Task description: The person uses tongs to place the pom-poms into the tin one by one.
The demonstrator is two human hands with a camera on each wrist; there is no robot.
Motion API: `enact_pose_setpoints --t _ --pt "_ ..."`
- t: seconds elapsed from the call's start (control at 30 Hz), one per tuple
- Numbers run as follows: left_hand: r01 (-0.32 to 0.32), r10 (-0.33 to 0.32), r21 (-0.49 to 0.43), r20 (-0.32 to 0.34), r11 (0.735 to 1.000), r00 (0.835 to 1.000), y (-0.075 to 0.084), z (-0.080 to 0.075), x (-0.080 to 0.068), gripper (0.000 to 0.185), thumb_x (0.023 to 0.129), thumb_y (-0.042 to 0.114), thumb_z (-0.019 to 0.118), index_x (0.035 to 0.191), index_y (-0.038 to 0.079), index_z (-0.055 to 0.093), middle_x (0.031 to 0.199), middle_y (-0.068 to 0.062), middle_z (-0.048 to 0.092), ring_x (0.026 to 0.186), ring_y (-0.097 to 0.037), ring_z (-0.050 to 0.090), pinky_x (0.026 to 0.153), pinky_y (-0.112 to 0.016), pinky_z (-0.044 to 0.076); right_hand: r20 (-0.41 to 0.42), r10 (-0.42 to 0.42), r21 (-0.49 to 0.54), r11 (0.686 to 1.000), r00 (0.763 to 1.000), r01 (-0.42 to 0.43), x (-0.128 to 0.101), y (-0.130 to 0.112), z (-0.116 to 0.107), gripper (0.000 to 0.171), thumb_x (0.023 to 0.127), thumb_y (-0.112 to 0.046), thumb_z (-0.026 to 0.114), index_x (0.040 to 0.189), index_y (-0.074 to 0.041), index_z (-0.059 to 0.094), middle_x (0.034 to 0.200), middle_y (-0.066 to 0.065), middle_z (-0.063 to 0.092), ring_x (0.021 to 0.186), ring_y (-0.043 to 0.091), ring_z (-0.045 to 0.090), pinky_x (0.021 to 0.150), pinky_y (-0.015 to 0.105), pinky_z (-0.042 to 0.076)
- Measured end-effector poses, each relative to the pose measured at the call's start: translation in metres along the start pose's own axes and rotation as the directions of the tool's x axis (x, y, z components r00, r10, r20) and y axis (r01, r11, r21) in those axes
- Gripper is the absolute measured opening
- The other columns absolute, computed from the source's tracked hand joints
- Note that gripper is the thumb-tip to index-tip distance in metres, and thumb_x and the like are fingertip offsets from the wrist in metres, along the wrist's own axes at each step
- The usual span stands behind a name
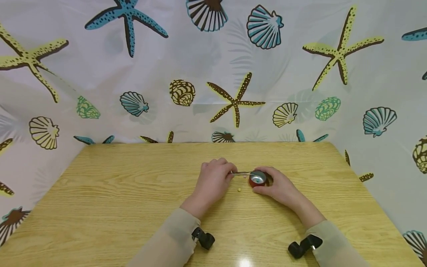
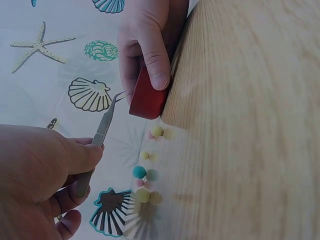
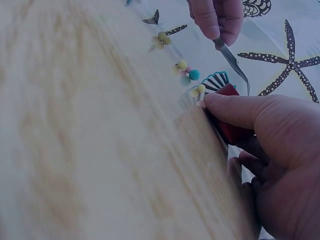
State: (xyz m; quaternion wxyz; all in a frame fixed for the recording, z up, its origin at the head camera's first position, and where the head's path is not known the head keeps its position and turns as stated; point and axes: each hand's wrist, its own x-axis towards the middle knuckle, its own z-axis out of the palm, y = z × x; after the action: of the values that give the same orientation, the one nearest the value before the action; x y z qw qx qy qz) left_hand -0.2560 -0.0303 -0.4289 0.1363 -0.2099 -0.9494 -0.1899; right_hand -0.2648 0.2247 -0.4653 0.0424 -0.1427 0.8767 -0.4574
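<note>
A small red can [image 1: 258,179] with a silvery top is stood near the middle of the wooden table [image 1: 133,207], slightly toward the far edge. What lies inside it cannot be told. It is gripped by the right hand [image 1: 277,184], fingers and thumb curled round its red wall. A pair of metal tweezers [image 1: 242,172] is pinched in the left hand [image 1: 214,178] — the tips are brought over the can's rim from 9 o'clock. Small beads [image 2: 143,172] — yellow, teal, pink — are seen beside the can in the left wrist view; one yellow bead [image 1: 239,190] lies at the can's 8 o'clock. Bare tabletop is left on every side, bounded by a seashell-printed curtain [image 1: 213,74].
</note>
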Motion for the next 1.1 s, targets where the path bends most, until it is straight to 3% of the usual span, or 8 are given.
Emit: enact_pose_setpoints --t 0.27,0.53,0.87,1.1 --pt "0.002 -0.002 -0.007 -0.033 1.0 0.999 -0.01 -0.009 -0.007 0.01 0.104 0.014 0.08 0.111 0.02 0.083 0.103 0.004 0.072 0.098 -0.023 0.066 0.098 -0.054 0.048 0.007 -0.004 -0.009 1.0 1.0 0.004 -0.001 0.0 0.0 0.066 0.096 -0.025 0.091 0.154 -0.01 0.062 0.155 0.019 0.06 0.148 0.042 0.051 0.123 0.063 0.036" --pt "0.008 -0.009 -0.015 -0.058 1.0 0.998 -0.039 -0.019 -0.021 0.013 0.102 0.009 0.082 0.111 0.018 0.084 0.103 0.002 0.073 0.097 -0.026 0.068 0.095 -0.057 0.049 0.008 0.002 -0.014 1.0 1.0 -0.002 -0.001 0.002 0.0 0.067 0.096 -0.025 0.091 0.154 -0.009 0.062 0.155 0.02 0.059 0.148 0.043 0.051 0.122 0.063 0.037" --pt "0.007 -0.007 -0.001 -0.011 1.0 1.0 -0.066 -0.027 -0.036 0.012 0.102 0.009 0.081 0.111 0.016 0.084 0.104 0.001 0.075 0.101 -0.027 0.07 0.097 -0.059 0.049 0.007 -0.003 -0.01 1.0 1.0 0.003 -0.001 0.003 -0.001 0.066 0.096 -0.024 0.091 0.154 -0.008 0.062 0.155 0.019 0.06 0.149 0.042 0.051 0.122 0.062 0.036" --pt "0.016 -0.016 0.0 0.064 1.0 0.998 -0.08 -0.033 -0.038 0.01 0.102 0.012 0.081 0.11 0.018 0.083 0.102 0.002 0.073 0.098 -0.024 0.067 0.094 -0.056 0.048 0.009 -0.006 -0.022 1.0 1.0 0.006 -0.001 0.0 -0.001 0.067 0.097 -0.025 0.09 0.155 -0.009 0.061 0.155 0.019 0.06 0.15 0.042 0.05 0.123 0.062 0.036"
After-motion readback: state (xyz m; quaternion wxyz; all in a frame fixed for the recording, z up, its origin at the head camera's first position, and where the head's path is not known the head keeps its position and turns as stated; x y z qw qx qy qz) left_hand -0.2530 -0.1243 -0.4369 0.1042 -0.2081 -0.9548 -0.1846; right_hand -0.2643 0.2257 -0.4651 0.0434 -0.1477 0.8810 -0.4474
